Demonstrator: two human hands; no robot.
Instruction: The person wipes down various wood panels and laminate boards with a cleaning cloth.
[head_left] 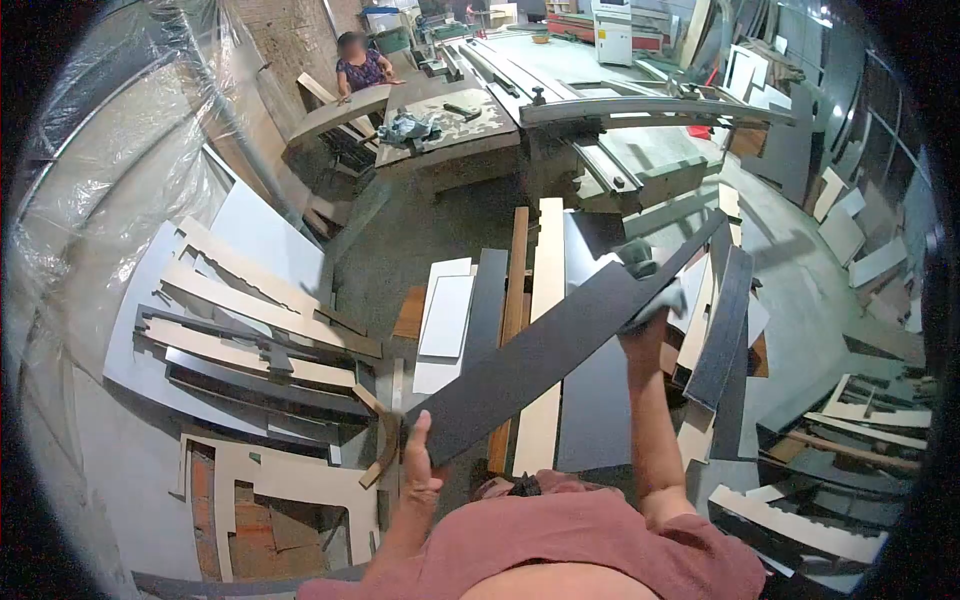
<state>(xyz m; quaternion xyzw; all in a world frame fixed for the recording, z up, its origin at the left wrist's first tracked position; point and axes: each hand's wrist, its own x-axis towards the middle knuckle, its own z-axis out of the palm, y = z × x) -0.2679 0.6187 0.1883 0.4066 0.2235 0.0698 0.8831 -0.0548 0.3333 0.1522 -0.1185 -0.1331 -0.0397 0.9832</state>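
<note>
A long dark grey board [530,365] slants across the middle of the view, lifted in front of me. My left hand [422,462] grips its lower left end, thumb on the face and fingers partly hidden behind it. At the upper right end my right hand [655,305], in a greyish glove and blurred, is closed on the board. A narrower dark strip [690,258] runs up and right from that same end. Beneath the board lie a pale wooden strip [547,245], a brown strip [518,270] and white panels [445,315].
Cut pale and dark strips [265,310] lean on white sheets at left, beside plastic sheeting [110,130]. A panel saw [640,110] and a worktable [450,130] with a cloth stand ahead. Another person [362,68] is behind the worktable. Offcuts [800,520] lie at lower right.
</note>
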